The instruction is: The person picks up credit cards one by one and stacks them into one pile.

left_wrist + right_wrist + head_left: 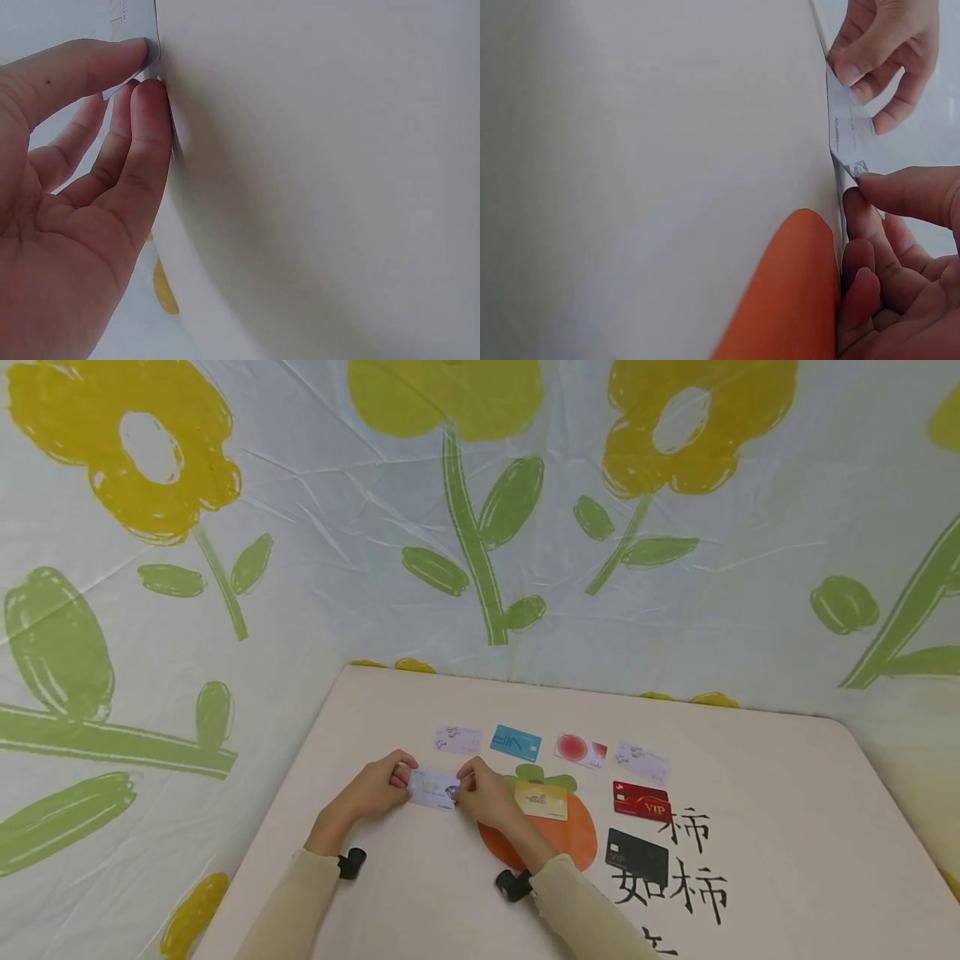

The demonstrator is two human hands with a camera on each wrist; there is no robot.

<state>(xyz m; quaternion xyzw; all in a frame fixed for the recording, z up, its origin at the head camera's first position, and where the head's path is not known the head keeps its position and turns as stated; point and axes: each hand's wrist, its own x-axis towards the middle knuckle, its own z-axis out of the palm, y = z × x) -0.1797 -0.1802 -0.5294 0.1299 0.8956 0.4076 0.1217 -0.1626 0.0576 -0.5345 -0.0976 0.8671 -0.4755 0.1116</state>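
A pale lilac-white card (431,789) is held by both hands just above the pink tabletop, left of the printed orange fruit. My left hand (377,787) pinches its left end between thumb and fingers. At the other end, my right hand (486,793) grips the card near a small dark emblem. In the left wrist view the thumb (112,64) lies over the card's corner (135,26), with fingers beneath. The right wrist view shows the card (844,120) spanning both hands, slightly tilted. Closest to the right hand lies a yellow card (543,800).
Along the back lie a floral lilac card (457,740), a teal card (515,742), a white card with a red circle (581,750) and another floral card (642,762). At right are a red VIP card (641,801) and a black VIP card (637,857). Flowered cloth (315,568) hangs behind the table.
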